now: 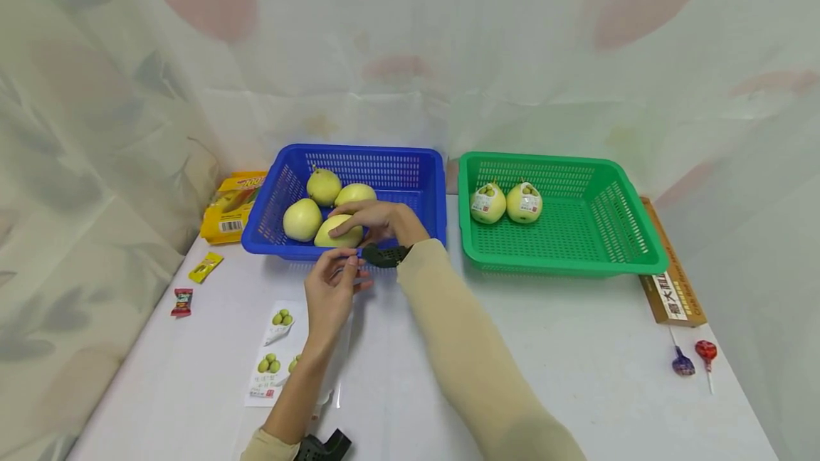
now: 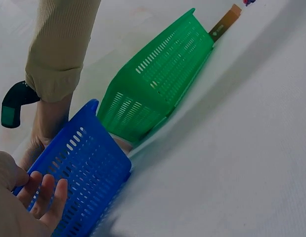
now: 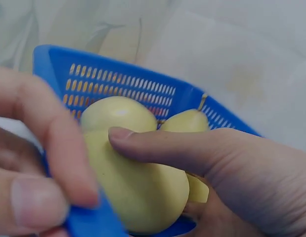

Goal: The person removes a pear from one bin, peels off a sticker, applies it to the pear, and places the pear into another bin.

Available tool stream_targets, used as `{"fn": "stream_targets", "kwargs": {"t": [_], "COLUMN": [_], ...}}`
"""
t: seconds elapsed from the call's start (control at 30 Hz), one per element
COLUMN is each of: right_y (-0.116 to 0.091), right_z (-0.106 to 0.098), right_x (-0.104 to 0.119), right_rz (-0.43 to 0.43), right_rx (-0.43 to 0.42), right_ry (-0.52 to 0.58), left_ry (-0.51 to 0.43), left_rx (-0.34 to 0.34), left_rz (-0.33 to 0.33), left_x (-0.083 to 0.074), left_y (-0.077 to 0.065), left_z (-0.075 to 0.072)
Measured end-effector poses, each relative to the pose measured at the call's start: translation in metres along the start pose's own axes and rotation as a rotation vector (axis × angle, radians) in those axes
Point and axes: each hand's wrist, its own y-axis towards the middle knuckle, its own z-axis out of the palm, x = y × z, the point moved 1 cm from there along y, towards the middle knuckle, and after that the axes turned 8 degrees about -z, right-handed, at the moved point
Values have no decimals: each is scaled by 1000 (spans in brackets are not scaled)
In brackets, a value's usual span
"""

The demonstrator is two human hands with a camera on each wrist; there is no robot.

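My right hand [image 1: 384, 219] reaches into the blue basket [image 1: 410, 155] and grips a yellow-green pear [image 3: 138, 182] near the front wall. Its thumb lies across the top of the fruit in the right wrist view. My left hand [image 1: 328, 297] pinches the basket's front rim between thumb and index finger, its other fingers [image 2: 41, 197] loosely bent outside the wall. Three more pears sit in the blue basket, one at the left [image 1: 302, 219] and two farther back. A sheet of pear stickers [image 1: 272, 379] lies on the table, partly hidden under my left forearm.
To the right stands a green basket [image 1: 570, 265] holding two pears [image 1: 488, 205] with stickers. A yellow snack bag [image 1: 224, 219] and two small wrapped sweets [image 1: 205, 267] lie at left. A brown box [image 1: 679, 297] and two lollipops [image 1: 707, 351] lie at right.
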Motion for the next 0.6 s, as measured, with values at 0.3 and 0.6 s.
{"fn": "stream_targets", "kwargs": {"t": [0.3,0.6], "right_y": [-37,-133], "right_z": [-28,-33], "right_x": [37,50], "right_rz": [-216,-504], "right_rx": [-27,-33], "right_ry": [25,-298], "left_ry": [7,38], "left_rx": [4,78], "left_rz": [-26,-40], "left_x": [0,-7], "left_y": [0,-3], "left_z": [-2,-9]}}
